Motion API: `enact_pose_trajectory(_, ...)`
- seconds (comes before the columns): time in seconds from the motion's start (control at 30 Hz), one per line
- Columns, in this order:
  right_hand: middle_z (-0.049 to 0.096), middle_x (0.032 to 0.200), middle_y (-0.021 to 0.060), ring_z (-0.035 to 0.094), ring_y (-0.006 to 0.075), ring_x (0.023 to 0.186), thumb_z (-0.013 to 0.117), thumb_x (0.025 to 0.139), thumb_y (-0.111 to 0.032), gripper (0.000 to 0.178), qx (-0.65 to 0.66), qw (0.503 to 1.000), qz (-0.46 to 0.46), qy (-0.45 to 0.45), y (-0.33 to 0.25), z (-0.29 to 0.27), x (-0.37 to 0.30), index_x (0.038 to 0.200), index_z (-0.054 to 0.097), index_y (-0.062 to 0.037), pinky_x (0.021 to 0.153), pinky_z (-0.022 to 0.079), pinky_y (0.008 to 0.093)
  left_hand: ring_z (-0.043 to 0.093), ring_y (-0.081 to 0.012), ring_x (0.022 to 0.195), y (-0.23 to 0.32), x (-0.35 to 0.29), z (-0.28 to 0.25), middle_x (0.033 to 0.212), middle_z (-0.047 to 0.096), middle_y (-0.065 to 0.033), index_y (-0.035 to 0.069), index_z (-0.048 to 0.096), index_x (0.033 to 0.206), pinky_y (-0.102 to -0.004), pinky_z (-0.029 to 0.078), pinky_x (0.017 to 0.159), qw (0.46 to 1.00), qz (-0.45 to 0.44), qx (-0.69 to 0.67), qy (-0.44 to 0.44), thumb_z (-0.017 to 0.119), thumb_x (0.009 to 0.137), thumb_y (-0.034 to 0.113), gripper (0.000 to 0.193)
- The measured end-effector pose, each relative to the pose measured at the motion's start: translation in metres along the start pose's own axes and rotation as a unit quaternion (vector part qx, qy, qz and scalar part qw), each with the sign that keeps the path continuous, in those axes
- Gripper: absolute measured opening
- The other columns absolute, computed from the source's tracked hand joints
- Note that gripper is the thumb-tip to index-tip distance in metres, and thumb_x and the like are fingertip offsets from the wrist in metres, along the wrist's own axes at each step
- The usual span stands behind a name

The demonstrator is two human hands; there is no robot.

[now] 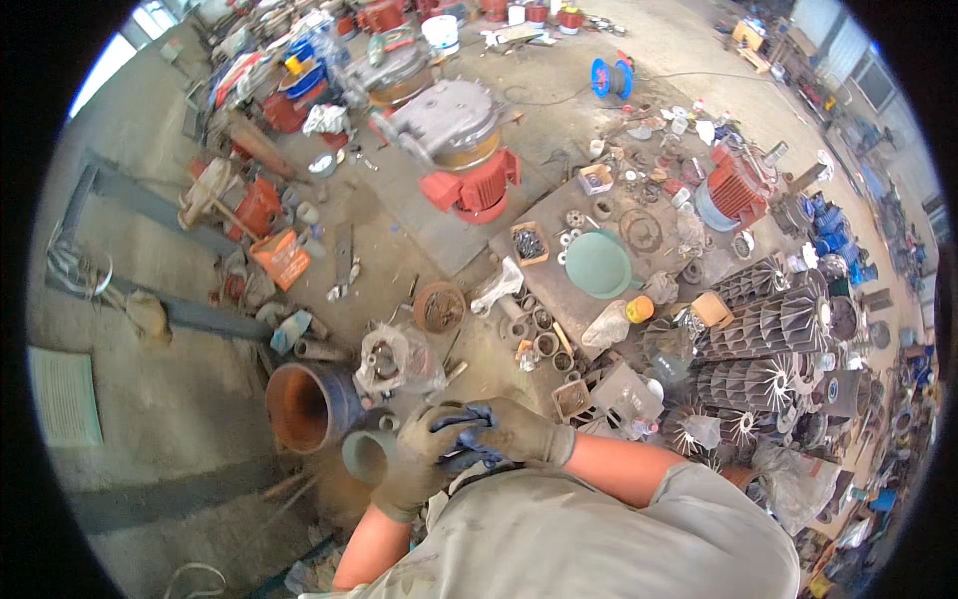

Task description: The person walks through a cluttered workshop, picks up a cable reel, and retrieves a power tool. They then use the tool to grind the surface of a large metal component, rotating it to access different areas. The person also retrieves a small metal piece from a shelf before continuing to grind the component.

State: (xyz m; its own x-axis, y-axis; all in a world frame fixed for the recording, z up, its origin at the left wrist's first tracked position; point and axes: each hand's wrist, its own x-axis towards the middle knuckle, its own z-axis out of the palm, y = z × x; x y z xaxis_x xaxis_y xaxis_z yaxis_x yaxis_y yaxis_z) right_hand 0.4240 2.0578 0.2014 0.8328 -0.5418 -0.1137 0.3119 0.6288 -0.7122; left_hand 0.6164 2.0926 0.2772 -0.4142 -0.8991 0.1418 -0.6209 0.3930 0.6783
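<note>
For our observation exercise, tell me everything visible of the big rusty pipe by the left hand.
The pipe is a wide round tube, apparently metal, its open mouth facing the camera. Inside is rusty brown; the outer wall looks dark blue. It sits left of the left hand, apart from it. A smaller greenish tube is near; contact is unclear.

Two gloved hands (424, 449) (524, 434); one blue reel (601, 78); one green disc (599, 264); one orange bag (280, 260).

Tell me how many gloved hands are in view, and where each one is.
2: the left hand, right beside the grey-green pipe, and the right hand, close against it, with dark-blue material between them. No others show.
</note>
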Motion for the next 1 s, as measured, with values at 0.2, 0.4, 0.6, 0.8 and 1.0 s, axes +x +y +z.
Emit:
enact_pose_trajectory(0.2, 0.069, 0.108, 0.0046, 0.061, 0.0123, 0.092, 0.054, 0.107, -0.045, 0.05, -0.102, 0.976, -0.031, 0.189, -0.052, -0.055, -0.019, 0.129, 0.062, -0.0008, 0.083, 0.053, 0.0297, 0.061, -0.0387, 0.097, -0.02, 0.11, 0.022, 0.109, 0.064, -0.0173, 0.003, 0.065, 0.114, -0.0452, 0.05, 0.087, 0.987, -0.005, -0.149, -0.053, 0.081, 0.084, 0.019, 0.037)
enact_pose_trajectory(0.4, 0.066, 0.093, 0.0072, 0.064, 0.0158, 0.082, 0.057, 0.107, -0.037, 0.036, -0.075, 0.956, -0.123, 0.254, -0.118, -0.139, -0.018, 0.115, 0.059, -0.0018, 0.076, 0.054, 0.0323, 0.056, -0.0085, 0.086, -0.079, 0.229, 0.036, 0.097, 0.064, 0.0001, 0.004, 0.063, 0.114, -0.0259, 0.048, 0.079, 0.881, -0.21, -0.42, 0.052, 0.064, 0.102, 0.018, 0.019)
enact_pose_trajectory(0.6, 0.067, 0.089, 0.0069, 0.063, 0.0132, 0.08, 0.053, 0.106, -0.019, 0.018, -0.132, 0.903, -0.147, 0.381, -0.254, -0.266, -0.009, 0.112, 0.058, -0.0027, 0.074, 0.051, 0.029, 0.059, -0.0084, 0.084, -0.184, 0.339, 0.028, 0.096, 0.066, -0.0009, 0.001, 0.064, 0.11, -0.0247, 0.049, 0.076, 0.855, -0.269, -0.405, 0.179, 0.061, 0.103, 0.015, 0.016)
enact_pose_trajectory(0.8, 0.073, 0.101, 0.0202, 0.07, 0.032, 0.088, 0.065, 0.098, -0.036, 0.043, -0.435, 0.764, 0.171, 0.445, -0.355, -0.426, -0.015, 0.118, 0.064, 0.0028, 0.083, 0.055, 0.0416, 0.054, -0.008, 0.076, -0.25, 0.413, 0.007, 0.089, 0.06, 0.0015, 0.004, 0.064, 0.107, -0.0248, 0.046, 0.067, 0.834, -0.373, -0.336, 0.227, 0.062, 0.103, 0.023, 0.019)
enact_pose_trajectory(1.0, 0.073, 0.109, 0.0188, 0.07, 0.0314, 0.092, 0.062, 0.1, -0.037, 0.041, -0.439, 0.614, 0.335, 0.564, -0.367, -0.476, -0.113, 0.115, 0.066, 0.001, 0.083, 0.054, 0.0424, 0.053, -0.0094, 0.074, -0.254, 0.484, -0.038, 0.085, 0.059, 0.0008, 0.004, 0.063, 0.103, -0.0267, 0.046, 0.066, 0.843, -0.367, -0.337, 0.205, 0.063, 0.102, 0.023, 0.02)
